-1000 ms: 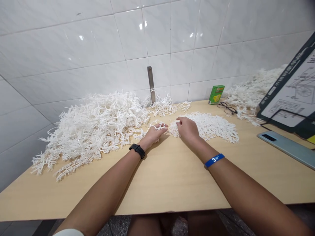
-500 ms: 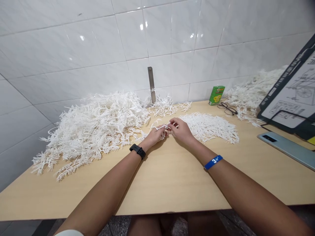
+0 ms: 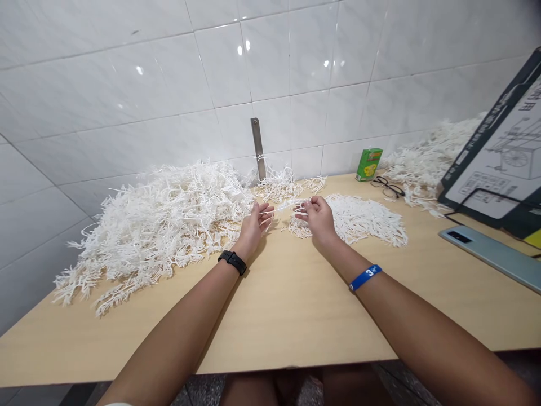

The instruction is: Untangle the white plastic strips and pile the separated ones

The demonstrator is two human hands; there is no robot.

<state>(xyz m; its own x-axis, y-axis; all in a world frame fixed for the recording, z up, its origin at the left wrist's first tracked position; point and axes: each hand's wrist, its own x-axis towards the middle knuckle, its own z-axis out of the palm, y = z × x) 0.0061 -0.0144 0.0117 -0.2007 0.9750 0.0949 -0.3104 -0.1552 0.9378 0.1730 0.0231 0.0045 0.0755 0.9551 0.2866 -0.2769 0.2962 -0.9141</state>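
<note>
Pale wooden bench [image 3: 274, 316] against a white tiled wall [image 3: 296, 67], and both arms are reaching in at the front! The right hand [image 3: 319, 219] pinches a thin white strand [image 3: 287, 206], lying nearly level, crosswise, out to the left hand [image 3: 253, 225], fingers half-open at its far end, grip unclear. Just beyond, a flat white fringe [image 3: 372, 223] by the right hand, a big shredded heap [image 3: 169, 225] by the left, and further back a green box [image 3: 369, 164].

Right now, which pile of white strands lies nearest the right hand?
The flat, spread-out pile beside the right hand; the others heap higher and lie farther off.
</note>
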